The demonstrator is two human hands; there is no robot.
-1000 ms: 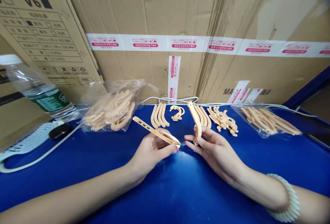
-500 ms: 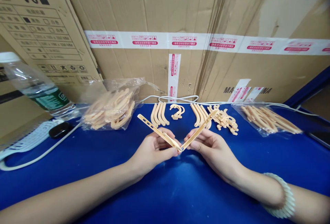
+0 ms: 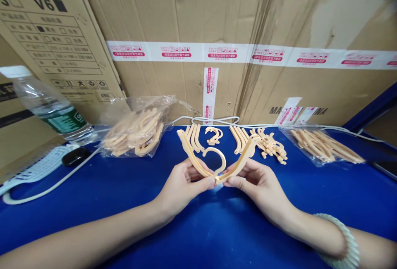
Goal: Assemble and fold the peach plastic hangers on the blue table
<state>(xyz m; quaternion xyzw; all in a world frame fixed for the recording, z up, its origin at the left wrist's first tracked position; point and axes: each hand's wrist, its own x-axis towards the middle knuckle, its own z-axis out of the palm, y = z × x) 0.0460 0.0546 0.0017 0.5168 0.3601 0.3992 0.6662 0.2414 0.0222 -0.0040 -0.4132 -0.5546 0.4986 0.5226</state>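
Note:
Between my two hands is a beige plastic folding clothes hanger (image 3: pixel 194 162), its two arms spread upward in a V and its hook (image 3: pixel 223 162) curving up between them. My left hand (image 3: pixel 186 184) pinches the left arm near the central joint, thumb in front. With thumb and fingers, my right hand (image 3: pixel 252 182) grips the right arm close to the same joint. Behind them on the blue table (image 3: pixel 198 227) lie loose hanger arms (image 3: pixel 196 139), a few loose hooks (image 3: pixel 214 135), more arms (image 3: pixel 238 140) and a pile of small hooks (image 3: pixel 271 145).
A clear bag of hanger parts (image 3: pixel 136 132) lies at the left, another bag (image 3: pixel 325 143) at the right. A water bottle (image 3: pixel 58 110), black mouse (image 3: pixel 74 156) and white keyboard (image 3: pixel 40 170) stand far left. Cardboard boxes (image 3: pixel 180 13) wall the back, with a white cable (image 3: pixel 214 119) along them.
Both hands have turned the hanger so its broad curved faces and hook now show, where before its arms were seen edge-on. The grips stay near the joint.

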